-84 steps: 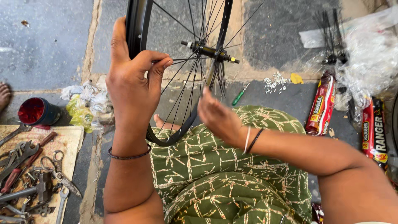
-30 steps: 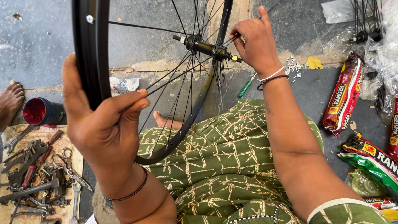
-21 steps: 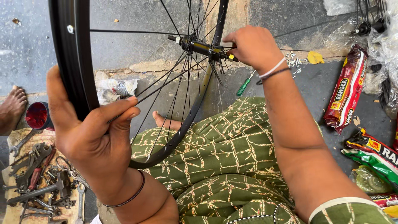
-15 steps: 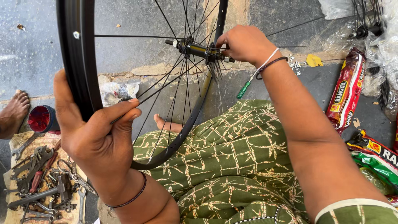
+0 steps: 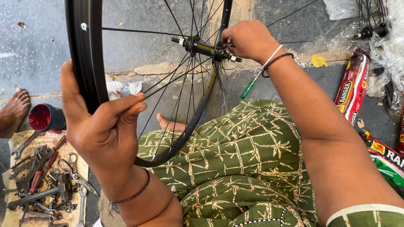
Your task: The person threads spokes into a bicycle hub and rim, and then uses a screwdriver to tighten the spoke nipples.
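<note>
At the far left edge a bare foot [image 5: 14, 111] of someone else rests on the ground, with a small red-lined pot [image 5: 44, 117] just beside it. Below them a heap of wrenches and pliers [image 5: 40, 178] lies on a cloth. Your left hand [image 5: 101, 134] grips the black rim [image 5: 86, 54] of the bicycle wheel, thumb up behind the rim and fingers curled over its front, so the hand is closed on the rim and holds the wheel upright over your lap. The rim's lower curve touches the green patterned cloth [image 5: 240, 155] on your knees, and a bare foot of yours shows through the spokes [image 5: 181, 80]. At the wheel's middle sits the hub [image 5: 204, 47]. Your right hand [image 5: 248, 40] is at the hub's right end, fingers bunched tight on a spoke there. A green-handled screwdriver [image 5: 248, 88] lies on the ground below that wrist. At the right lie red packets [image 5: 351, 92].
</note>
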